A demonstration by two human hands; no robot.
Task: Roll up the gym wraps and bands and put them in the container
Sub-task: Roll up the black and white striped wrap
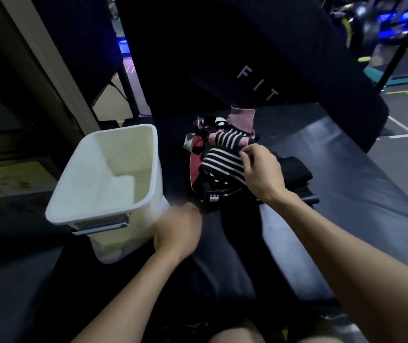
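Right now, pinching at the top edge of the black-and-white striped wrap (222, 162) with the right hand (262, 172), thumb and fingers curled onto the fabric. Sitting in a tangled pile of wraps and bands (217, 154) on the black padded table (346, 169), at about one o'clock from centre. Beside it at nine o'clock, a white container (104, 174), nothing visible inside. Lower down, near six o'clock of the pile, left hand (177, 231) with fingers curled under; whether it has hold of anything cannot be told, since the dark surface hides it.

Likely soft, light and limp: elastic woven fabric, apt to sag and unspool when lifted. Probably snagged with neighbouring straps, including a pink piece (242, 117) at twelve o'clock. Best taken by one free end, drawn clear of the heap, laid flat, then rolled tightly from that end, keeping tension so the roll holds shape.
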